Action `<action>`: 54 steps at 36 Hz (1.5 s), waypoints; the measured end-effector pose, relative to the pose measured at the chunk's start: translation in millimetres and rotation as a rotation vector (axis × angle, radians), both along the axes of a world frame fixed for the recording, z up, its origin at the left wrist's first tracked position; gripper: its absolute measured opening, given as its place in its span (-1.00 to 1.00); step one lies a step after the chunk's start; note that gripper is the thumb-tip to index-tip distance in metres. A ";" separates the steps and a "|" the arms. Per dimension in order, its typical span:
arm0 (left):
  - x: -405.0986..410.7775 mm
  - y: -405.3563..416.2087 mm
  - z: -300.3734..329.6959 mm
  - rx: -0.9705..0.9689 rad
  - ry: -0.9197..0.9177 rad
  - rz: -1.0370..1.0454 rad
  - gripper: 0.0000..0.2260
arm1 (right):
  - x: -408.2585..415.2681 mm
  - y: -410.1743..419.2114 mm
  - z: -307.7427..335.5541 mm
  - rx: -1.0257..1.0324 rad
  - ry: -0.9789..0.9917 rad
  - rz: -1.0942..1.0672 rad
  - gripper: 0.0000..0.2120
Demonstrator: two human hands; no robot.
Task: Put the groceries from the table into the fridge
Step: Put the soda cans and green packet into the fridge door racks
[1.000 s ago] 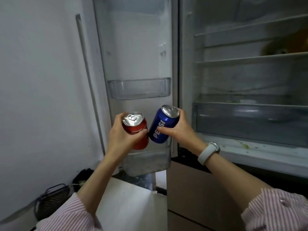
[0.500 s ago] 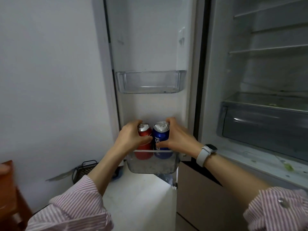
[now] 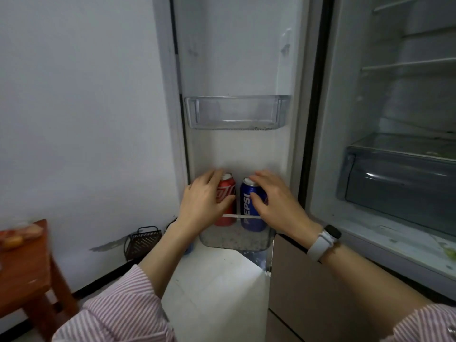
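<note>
Cans, a red aluminium cola can (image 3: 225,193) left and a blue Pepsi can (image 3: 249,206) right, stand upright in the clear lower door bin (image 3: 237,239). Both hands, left (image 3: 204,201) and right (image 3: 276,203), curl around them. Rigid, smooth, probably moderately heavy; best gripped mid-body.

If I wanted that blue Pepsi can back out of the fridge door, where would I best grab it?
Probably the upper half of the blue can, from the front and above. It stands upright in the lower door bin, whose rail crosses its lower part, and the red can stands close on its left. Wrap fingers round the exposed side below the rim, then lift straight up.
</note>
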State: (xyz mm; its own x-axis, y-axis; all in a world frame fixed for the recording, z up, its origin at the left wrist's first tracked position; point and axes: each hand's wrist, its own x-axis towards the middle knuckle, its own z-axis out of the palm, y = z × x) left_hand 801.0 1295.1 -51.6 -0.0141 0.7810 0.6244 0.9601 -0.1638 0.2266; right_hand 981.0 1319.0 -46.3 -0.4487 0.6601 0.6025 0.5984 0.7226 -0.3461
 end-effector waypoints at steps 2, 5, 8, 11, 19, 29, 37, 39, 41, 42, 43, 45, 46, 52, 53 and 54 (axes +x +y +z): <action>-3.9 -6.9 -3.9 0.063 -0.046 -0.017 -0.45 | -4.7 -4.0 -4.6 0.056 0.031 0.005 -0.63; -16.9 -23.3 -11.9 0.194 -0.081 -0.022 -0.52 | -19.5 -13.6 -8.1 0.153 0.073 0.053 -0.63; -40.0 -45.4 -23.9 0.270 -0.058 0.021 -0.58 | -42.8 -29.1 -11.5 0.229 0.083 0.109 -0.66; -76.8 -69.3 -42.1 0.248 -0.026 0.116 -0.59 | -76.9 -45.8 -21.0 0.272 0.094 0.177 -0.68; -229.9 -149.6 -112.0 0.004 -0.003 0.425 -0.57 | -229.9 -83.0 -89.4 0.114 -0.154 0.355 -0.66; -428.1 -268.6 -184.5 -0.271 -0.057 0.704 -0.73 | -454.6 -134.9 -189.8 -0.232 -0.460 0.446 -0.67; -556.5 -313.3 -211.0 -0.350 -0.139 0.864 -0.72 | -601.0 -153.4 -219.9 -0.308 -0.500 0.562 -0.70; -583.4 -312.8 -218.7 -0.361 -0.142 0.885 -0.73 | -632.3 -147.5 -226.6 -0.308 -0.485 0.585 -0.70; -611.0 -308.6 -227.4 -0.372 -0.128 0.905 -0.73 | -664.3 -138.4 -233.6 -0.310 -0.460 0.611 -0.71; -626.2 -304.9 -231.6 -0.366 -0.120 0.912 -0.73 | -681.4 -132.4 -236.7 -0.307 -0.445 0.624 -0.72; -642.6 -300.5 -235.2 -0.354 -0.113 0.915 -0.73 | -699.6 -125.4 -239.7 -0.299 -0.431 0.633 -0.74; -677.1 -289.7 -239.5 -0.328 -0.086 0.926 -0.71 | -737.2 -110.6 -243.8 -0.292 -0.396 0.649 -0.76; -695.8 -283.5 -240.2 -0.313 -0.065 0.935 -0.70 | -757.1 -103.0 -246.1 -0.296 -0.371 0.656 -0.75; -809.9 -236.8 -225.8 -0.260 0.114 0.960 -0.76 | -877.3 -56.3 -249.8 -0.312 -0.291 0.711 -0.70; -825.7 -228.8 -222.4 -0.271 0.153 0.961 -0.76 | -895.2 -51.0 -248.0 -0.308 -0.290 0.725 -0.68; -839.9 -222.0 -219.2 -0.279 0.187 0.953 -0.76 | -911.7 -47.1 -245.8 -0.298 -0.293 0.738 -0.68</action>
State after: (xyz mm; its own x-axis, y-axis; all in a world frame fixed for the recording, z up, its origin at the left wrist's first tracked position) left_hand -38.9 1073.1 -270.7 -0.6290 0.6139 0.4770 0.6874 0.7258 -0.0277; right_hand 69.3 1271.9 -292.1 -0.9376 0.2499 0.2419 0.1048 0.8662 -0.4887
